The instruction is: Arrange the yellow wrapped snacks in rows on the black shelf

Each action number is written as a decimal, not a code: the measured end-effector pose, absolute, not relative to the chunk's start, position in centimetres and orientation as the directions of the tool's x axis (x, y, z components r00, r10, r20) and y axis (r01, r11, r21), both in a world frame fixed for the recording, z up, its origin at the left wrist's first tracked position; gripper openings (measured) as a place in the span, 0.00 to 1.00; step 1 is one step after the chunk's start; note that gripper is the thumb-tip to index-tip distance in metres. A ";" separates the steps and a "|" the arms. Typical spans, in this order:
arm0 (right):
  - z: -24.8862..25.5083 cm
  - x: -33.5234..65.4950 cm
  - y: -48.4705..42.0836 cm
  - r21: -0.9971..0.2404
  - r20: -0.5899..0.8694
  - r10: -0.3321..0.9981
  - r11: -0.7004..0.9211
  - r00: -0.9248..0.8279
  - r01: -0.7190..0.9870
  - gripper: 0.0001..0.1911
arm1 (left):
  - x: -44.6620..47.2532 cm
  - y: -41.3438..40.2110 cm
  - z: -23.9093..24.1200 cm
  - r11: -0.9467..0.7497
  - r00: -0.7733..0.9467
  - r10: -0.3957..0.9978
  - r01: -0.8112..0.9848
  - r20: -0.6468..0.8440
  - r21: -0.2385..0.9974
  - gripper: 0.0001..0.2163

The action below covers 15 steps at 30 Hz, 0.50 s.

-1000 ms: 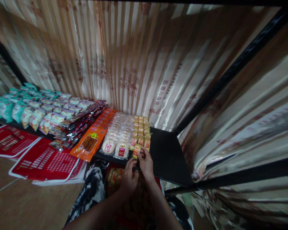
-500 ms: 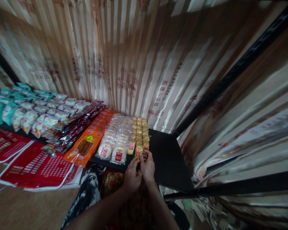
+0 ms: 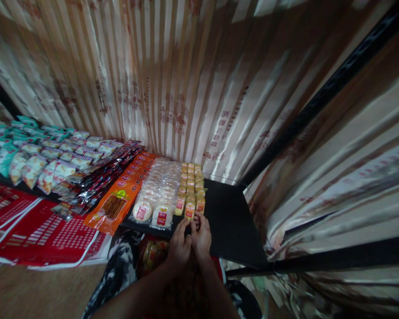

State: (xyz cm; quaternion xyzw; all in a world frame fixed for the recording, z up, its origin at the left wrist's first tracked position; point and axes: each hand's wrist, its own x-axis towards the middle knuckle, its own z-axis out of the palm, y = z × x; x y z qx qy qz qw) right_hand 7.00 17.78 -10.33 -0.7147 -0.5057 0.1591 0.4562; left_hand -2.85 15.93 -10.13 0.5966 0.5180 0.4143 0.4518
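Two rows of small yellow snack packs [image 3: 191, 186] run back along a black shelf [image 3: 232, 221]. My left hand [image 3: 178, 247] and my right hand [image 3: 201, 235] are side by side at the shelf's front edge. Their curled fingertips pinch the nearest yellow snack pack [image 3: 189, 211] at the front of the rows. The fingers hide the pack's lower edge. Both forearms come up from the bottom of the view.
Left of the yellow packs lie clear-wrapped round cakes [image 3: 153, 208], orange packets [image 3: 115, 206], dark shiny packs [image 3: 96, 175] and teal and white bags [image 3: 36, 164]. Red printed sheets [image 3: 43, 230] lie on the floor. A bag of snacks [image 3: 151, 252] sits below my hands. Striped curtain [image 3: 173, 88] backs the shelf.
The view has shifted slightly right and down. Both hands have drawn closer together at the front yellow pack, which now sits in line with its rows.
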 end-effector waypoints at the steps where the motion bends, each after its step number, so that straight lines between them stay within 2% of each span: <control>1: -10.4 7.0 17.7 -0.812 0.235 0.870 -0.070 0.433 0.580 0.18 | -2.9 16.0 -10.0 -0.052 0.124 0.992 0.248 0.022 0.967 0.22; 6: -10.2 6.8 17.7 -0.802 0.267 0.872 -0.035 0.410 0.596 0.19 | -3.0 15.9 -9.5 -0.106 0.158 0.985 0.273 0.064 0.956 0.19; 11: -9.9 6.6 16.3 -0.781 0.388 0.817 0.046 0.426 0.623 0.19 | -4.2 14.1 -9.0 -0.243 0.158 0.967 0.320 0.201 0.916 0.18; 13: -10.2 6.2 14.9 -0.772 0.422 0.804 0.076 0.419 0.632 0.18 | -5.3 12.7 -9.1 -0.245 0.179 0.965 0.376 0.189 0.894 0.14; 15: -10.7 5.7 13.2 -0.775 0.408 0.822 0.083 0.396 0.626 0.18 | -6.6 11.3 -9.7 -0.199 0.204 0.972 0.445 0.118 0.873 0.13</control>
